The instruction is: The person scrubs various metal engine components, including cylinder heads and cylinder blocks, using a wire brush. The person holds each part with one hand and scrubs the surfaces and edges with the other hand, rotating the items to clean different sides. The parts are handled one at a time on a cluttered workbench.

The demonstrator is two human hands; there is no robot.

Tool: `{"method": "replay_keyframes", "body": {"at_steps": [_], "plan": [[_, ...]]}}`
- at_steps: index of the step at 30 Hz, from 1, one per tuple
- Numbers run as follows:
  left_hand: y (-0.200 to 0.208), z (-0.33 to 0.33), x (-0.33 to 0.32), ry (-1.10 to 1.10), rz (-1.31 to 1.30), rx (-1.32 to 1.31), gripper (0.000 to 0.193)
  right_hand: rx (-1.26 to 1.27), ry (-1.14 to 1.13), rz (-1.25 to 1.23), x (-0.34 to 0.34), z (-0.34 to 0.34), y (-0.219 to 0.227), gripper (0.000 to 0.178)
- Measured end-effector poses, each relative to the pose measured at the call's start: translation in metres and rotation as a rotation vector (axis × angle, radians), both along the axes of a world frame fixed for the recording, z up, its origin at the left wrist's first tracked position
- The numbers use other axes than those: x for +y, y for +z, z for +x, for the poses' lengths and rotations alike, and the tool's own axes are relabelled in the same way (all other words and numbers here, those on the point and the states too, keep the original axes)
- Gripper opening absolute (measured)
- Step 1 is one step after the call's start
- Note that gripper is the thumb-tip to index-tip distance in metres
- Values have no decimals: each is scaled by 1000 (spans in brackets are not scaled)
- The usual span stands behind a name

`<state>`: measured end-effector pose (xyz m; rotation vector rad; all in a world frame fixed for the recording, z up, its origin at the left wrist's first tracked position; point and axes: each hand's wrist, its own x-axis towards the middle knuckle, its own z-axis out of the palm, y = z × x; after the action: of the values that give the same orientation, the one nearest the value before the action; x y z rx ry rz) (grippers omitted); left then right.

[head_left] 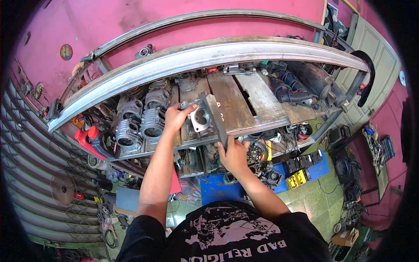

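Note:
My left hand (pixel 176 118) grips the edge of a silver engine cylinder head (pixel 201 126), fingers closed on its left side. The part's flat machined face, with a round opening, is turned up towards me. My right hand (pixel 235 154) is closed around the near end of a long, flat grey metal file (pixel 217 118). The file slants away from that hand, its far end passing over the right side of the cylinder head. Whether the file touches the metal is hard to tell. Several finned engine cylinders (pixel 153 123) stand left of my left hand.
Wooden planks (pixel 231 100) form the bench top, with a metal rail (pixel 209 51) above. A power drill (pixel 293 94) lies at the right, a red bottle (pixel 89 139) at the left. Below are a blue board (pixel 220 188) and yellow-black parts (pixel 297 179).

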<state>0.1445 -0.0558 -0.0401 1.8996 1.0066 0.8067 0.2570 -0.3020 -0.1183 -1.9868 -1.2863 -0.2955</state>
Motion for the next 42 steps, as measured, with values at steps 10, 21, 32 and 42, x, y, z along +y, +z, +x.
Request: {"method": "replay_keyframes", "body": {"at_steps": [10,21,32,42], "plan": [[-11,-22,-21,80,207,87,77,-27,10,-68,25,-2,11,54],[-36,-19,-52,229,366,190,104,-106,2,-290,26,9,66,43],[-27,-16,-68,400,174,138,97,-248,132,-493,75,20,126,46],[-53,-14,-69,380,118,-28,105,-308,162,-660,106,34,147,49]]}}
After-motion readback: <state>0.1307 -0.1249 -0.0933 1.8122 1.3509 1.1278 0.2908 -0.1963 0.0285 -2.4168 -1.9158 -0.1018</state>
